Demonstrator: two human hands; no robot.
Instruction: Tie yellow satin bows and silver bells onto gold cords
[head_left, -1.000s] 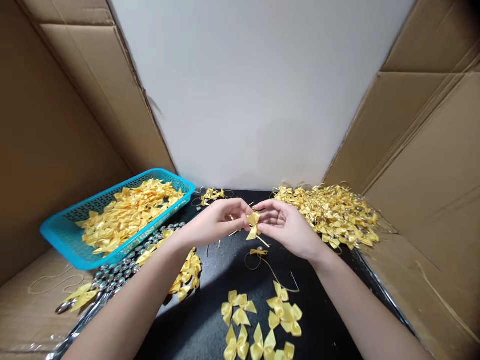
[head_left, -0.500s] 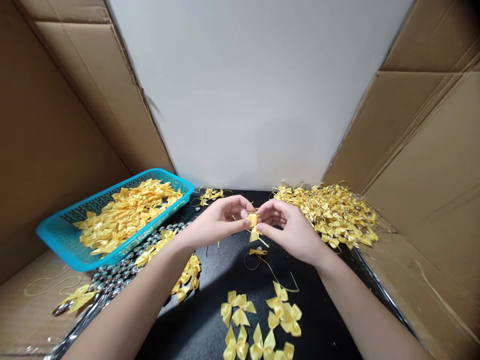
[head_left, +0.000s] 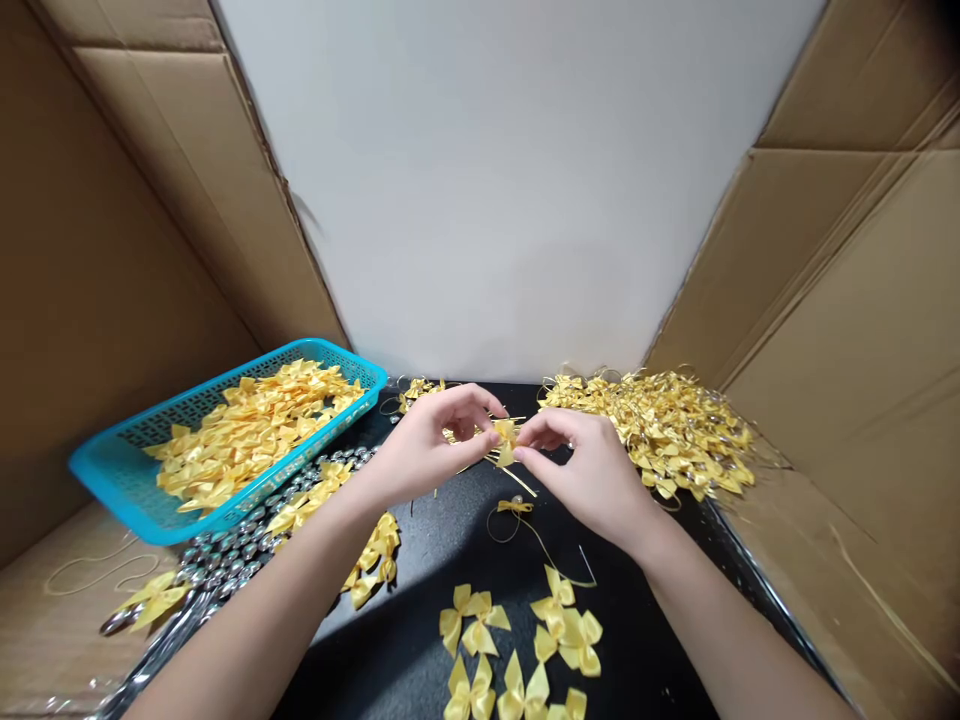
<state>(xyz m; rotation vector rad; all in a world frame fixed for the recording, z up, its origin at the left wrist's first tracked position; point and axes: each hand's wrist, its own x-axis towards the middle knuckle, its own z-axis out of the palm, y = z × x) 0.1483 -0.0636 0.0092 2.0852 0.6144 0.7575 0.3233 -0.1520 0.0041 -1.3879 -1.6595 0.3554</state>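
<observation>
Between my two hands, above the black tabletop (head_left: 420,560), is a yellow ribbon bow (head_left: 505,440). My left hand (head_left: 450,430) pinches its left side with thumb and fingers. The thumb and fingertips of my right hand (head_left: 574,450) close on its right side. Thin gold ties (head_left: 517,478) lie on the table just behind and below the bow. Nearer to me rests a small bow with a clear bead (head_left: 515,505) and a looped gold cord, whose end runs to a needle (head_left: 586,562). Several loose yellow bows (head_left: 471,688) lie at the front.
A blue basket (head_left: 112,505) of yellow bows stands on the left, with silvery beads (head_left: 236,545) and more bows (head_left: 379,550) beside it. A heap of corded bows (head_left: 667,425) lies at right. Cardboard walls (head_left: 847,250) and a white panel (head_left: 480,200) surround the table.
The bow has turned in my fingers, its tail no longer hanging down as far. My right hand has shifted slightly right; my left stays nearly in place.
</observation>
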